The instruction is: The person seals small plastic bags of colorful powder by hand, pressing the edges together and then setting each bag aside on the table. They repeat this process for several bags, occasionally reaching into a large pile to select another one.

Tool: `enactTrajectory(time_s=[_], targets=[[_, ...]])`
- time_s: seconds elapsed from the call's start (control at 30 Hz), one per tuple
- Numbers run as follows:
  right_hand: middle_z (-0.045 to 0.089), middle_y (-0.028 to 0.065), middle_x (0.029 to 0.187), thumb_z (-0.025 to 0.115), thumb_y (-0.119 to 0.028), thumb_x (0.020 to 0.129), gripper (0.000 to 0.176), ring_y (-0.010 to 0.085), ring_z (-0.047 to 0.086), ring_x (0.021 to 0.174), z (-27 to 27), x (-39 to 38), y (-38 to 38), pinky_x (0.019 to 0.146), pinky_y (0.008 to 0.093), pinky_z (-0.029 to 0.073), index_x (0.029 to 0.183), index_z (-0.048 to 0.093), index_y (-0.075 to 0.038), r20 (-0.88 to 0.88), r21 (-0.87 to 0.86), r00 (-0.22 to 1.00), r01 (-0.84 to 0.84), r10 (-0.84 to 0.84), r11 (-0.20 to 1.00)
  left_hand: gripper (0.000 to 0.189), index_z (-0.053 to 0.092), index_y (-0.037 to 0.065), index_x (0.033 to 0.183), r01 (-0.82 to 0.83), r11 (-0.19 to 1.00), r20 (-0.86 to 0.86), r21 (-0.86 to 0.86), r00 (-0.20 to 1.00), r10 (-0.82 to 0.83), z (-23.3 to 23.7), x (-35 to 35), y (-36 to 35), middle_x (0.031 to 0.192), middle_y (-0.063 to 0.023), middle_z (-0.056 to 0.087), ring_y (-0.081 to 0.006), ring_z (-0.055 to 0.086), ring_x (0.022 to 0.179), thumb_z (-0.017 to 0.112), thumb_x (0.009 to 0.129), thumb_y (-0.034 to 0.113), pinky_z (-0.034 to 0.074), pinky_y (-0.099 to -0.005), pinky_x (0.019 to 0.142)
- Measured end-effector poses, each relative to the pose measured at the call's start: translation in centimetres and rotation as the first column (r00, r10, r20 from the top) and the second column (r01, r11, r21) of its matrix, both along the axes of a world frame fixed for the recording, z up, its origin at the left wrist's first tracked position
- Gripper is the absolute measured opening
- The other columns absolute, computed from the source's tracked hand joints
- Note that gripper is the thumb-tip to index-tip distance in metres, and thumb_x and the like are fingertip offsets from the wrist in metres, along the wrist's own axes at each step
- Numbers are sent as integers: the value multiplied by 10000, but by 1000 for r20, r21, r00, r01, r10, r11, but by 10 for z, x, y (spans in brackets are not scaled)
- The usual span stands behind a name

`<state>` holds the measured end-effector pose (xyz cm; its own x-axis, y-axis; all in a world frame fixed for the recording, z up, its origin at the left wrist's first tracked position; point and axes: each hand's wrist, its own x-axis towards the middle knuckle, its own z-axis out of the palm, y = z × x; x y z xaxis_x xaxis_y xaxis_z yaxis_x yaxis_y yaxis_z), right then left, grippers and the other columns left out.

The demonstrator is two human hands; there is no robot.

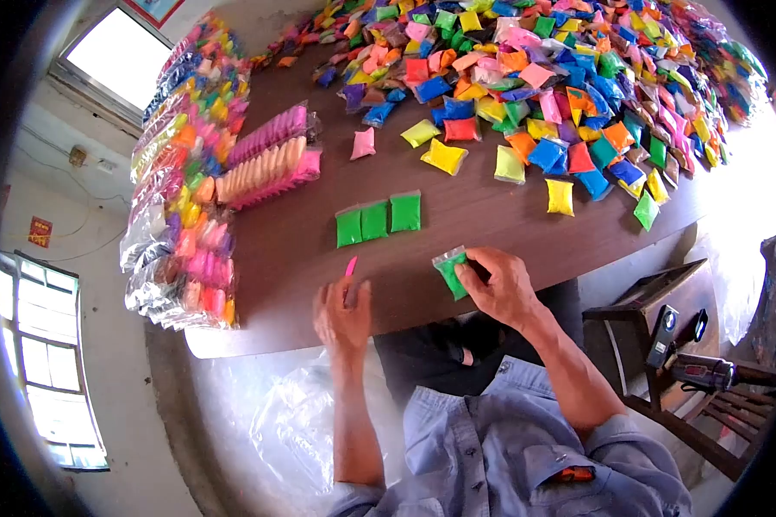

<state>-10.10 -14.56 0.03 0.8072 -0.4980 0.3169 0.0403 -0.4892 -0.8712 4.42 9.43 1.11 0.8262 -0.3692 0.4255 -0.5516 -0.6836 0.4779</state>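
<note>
Green packet [449, 270] pinched in right hand [502, 284] — left hand [343, 320] loosely curled round pink stick [351, 266] — packet heap [526, 95] beyond

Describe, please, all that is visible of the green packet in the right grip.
The green packet is small, roughly rectangular: bright green contents inside what looks like clear plastic, with a clear strip along its top. It slants slightly. The right grip pinches its right side near the front edge of the table; contact with the table is unclear.
</note>
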Motion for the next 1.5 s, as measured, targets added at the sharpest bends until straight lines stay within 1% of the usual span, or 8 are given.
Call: enactTrajectory(time_s=[0.07,0.2,0.37,0.53,0.73,0.9,1.13,1.5], targets=[[721,199,901,727,-175,951,264,354,723,801,7,-5,-4,686,428,575,1136,692,10,-176,-108,984,-47,28,993,225,772,63,1049,-66,978,98,200,994,48,1,12,15,937,-124,734,-313,702,846,805,862,184,555,-424,756],[715,196,905,743,-207,953,373,352,708,778,4,-16,-6,716,438,584,1248,654,3,-103,-139,991,68,-83,988,129,752,41,942,9,969,-83,247,996,12,21,21,20,959,-160,737,-343,714,884,743,909,166,552,-451,758],[639,214,1244,777,-252,907,503,414,688,1028,22,-36,-9,828,478,588,1320,596,-29,-233,-144,963,104,-136,984,80,696,39,928,172,903,-24,394,984,-177,23,38,22,950,-170,715,-379,695,880,687,926,119,546,-491,746],[618,159,1291,826,-205,843,497,361,686,1067,2,-47,-12,848,458,593,1288,645,-81,-73,-278,997,11,-32,960,25,646,58,934,151,822,74,549,971,-228,18,41,20,912,-176,667,-399,675,852,659,920,74,539,-514,727],[661,91,1226,848,-116,784,408,300,702,1016,-12,-45,-14,851,413,603,1175,733,-98,20,-407,1000,7,0,913,78,649,44,956,200,907,16,371,975,-221,20,12,-3,888,-173,672,-381,684,810,688,892,24,554,-462,717],[679,78,1176,844,-57,744,394,283,708,983,-17,-44,-15,813,403,600,1121,744,-113,89,-426,996,14,26,905,140,710,18,1064,461,883,-215,-93,856,-470,26,-52,-70,891,-174,737,-307,737,750,717,926,39,566,-375,657],[689,74,1195,837,-59,758,383,266,713,965,-22,-47,-12,791,372,585,1123,748,-130,144,-409,990,50,10,911,45,737,77,973,426,902,-190,-75,882,-432,4,-62,-100,812,-146,716,-352,712,698,738,930,90,551,-430,621],[656,16,1251,778,-109,832,351,213,663,937,-26,-47,-12,803,341,548,1174,718,-157,119,-490,993,46,15,870,79,734,14,916,408,913,-221,-20,888,-402,22,-40,-107,839,-149,734,-247,713,712,757,917,90,543,-358,655]])
